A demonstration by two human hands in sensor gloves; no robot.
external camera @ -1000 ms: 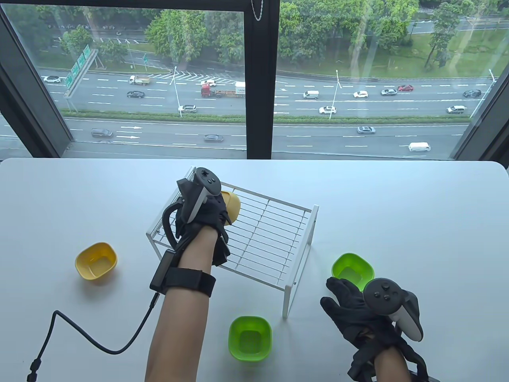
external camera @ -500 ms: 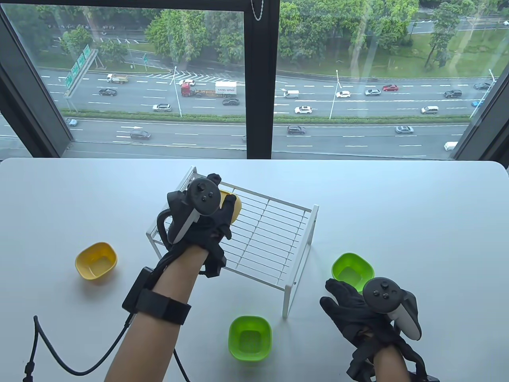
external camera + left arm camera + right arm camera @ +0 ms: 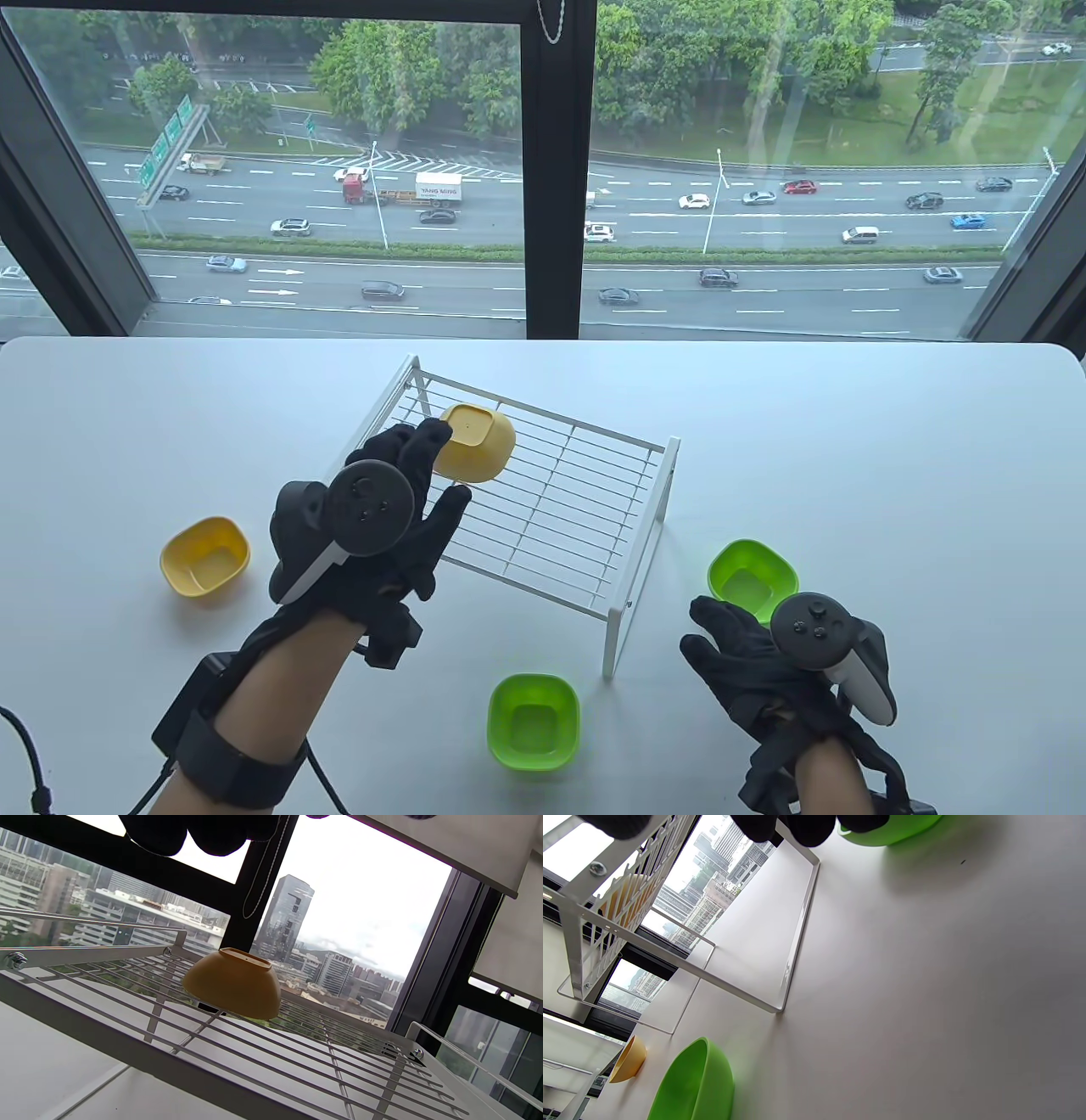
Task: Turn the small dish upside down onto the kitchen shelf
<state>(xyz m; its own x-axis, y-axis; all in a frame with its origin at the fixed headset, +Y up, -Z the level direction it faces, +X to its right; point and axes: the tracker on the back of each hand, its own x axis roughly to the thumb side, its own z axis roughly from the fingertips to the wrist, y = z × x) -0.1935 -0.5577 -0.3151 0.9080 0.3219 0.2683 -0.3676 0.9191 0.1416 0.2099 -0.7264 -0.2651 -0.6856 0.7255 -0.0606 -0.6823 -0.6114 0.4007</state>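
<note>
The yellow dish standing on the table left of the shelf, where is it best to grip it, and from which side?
Probably the rim of the yellow dish, from above: it stands upright and open, so a thumb inside and fingers outside can pinch its wall. The left hand is the nearer and open. Its left side is free, with the kitchen shelf to the right.

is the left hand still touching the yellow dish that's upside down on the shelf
Cannot tell. In the table view the left hand fingertip overlaps the yellow dish edge; the left wrist view shows no contact.

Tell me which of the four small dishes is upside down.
The yellow dish on the wire shelf, base up. The other three stand open side up on the table.
</note>
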